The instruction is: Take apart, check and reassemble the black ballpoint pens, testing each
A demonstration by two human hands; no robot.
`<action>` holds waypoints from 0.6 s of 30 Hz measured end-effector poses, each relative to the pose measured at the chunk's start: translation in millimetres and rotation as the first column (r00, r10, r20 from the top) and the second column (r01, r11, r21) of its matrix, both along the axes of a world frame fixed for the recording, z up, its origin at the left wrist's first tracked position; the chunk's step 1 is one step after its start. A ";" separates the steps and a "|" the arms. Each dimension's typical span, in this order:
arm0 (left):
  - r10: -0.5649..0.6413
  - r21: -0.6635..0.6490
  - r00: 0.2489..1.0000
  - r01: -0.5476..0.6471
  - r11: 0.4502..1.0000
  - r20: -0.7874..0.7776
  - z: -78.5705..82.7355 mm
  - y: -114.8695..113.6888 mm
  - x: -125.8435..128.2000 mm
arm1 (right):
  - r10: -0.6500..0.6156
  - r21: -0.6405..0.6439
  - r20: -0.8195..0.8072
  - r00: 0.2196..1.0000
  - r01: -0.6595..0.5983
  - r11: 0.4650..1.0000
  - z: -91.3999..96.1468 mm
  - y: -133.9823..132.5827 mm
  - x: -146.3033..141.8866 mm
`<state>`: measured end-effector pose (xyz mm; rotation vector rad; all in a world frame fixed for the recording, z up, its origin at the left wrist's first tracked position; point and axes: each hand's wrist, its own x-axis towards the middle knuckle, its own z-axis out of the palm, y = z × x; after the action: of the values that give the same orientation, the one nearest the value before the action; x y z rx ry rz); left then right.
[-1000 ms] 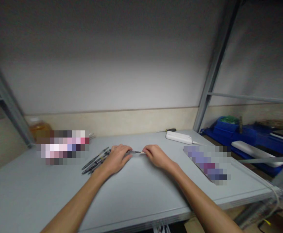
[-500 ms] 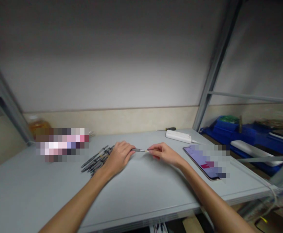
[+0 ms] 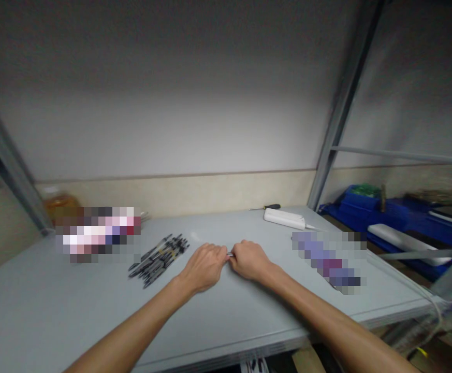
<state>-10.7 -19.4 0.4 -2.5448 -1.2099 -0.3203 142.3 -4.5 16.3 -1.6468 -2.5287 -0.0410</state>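
A: While both hands work over the middle of the table (image 3: 218, 321), where is the slim piece (image 3: 230, 254)

B: In the gap between them. Short silvery length in sight, lying left to right; fingers cover the remainder. Cannot tell whether it touches the surface below

A: Grip

B: Narrow on both sides. Left hand (image 3: 206, 267) wraps the left end, knuckles up; right hand (image 3: 250, 259) curls in a fist round the right end. Fingertips hidden, so cannot tell how hard they pinch

A: How to handle it well, in your view

B: Keep the two fists in one straight line; a thin thing held this way probably bends if one wrist drops. Let one hand stay firm as anchor, the other make the small movement. Pull, push or twist: cannot tell from this view

A: Holding so close to the gap, good or bad

B: Good for control, I judge. Worth leaving that sliver in sight, to check the line by eye. Ease the force in; a sudden jerk could make it slip

A: Anything to mind nearby

B: Heap of pen-like pieces (image 3: 159, 260), left, near the left hand; a wide elbow might scatter it. Screwdriver (image 3: 274, 206) and white strip (image 3: 283, 218) at far right, well apart, no hindrance
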 end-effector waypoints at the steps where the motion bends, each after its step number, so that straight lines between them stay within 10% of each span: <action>1: 0.014 -0.046 1.000 -0.013 0.999 0.016 -0.8 0.7 -0.4 | 0.013 0.049 0.033 0.999 -0.015 0.999 -1.4 -1.7 -0.4; 9: 0.052 -0.309 0.941 0.058 0.949 0.335 -1.0 4.8 -3.2 | 0.041 0.138 0.097 0.994 -0.055 0.989 -2.8 -3.2 -2.0; 18: -0.023 -0.165 0.901 0.104 0.981 0.433 -3.0 11.8 -18.1 | -0.050 0.192 0.063 0.997 0.037 0.981 -6.9 5.8 2.2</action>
<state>-28.8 -7.6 -2.6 -2.7684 -1.3591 -0.8641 144.5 1.2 9.4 -1.6514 -2.4469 -0.3388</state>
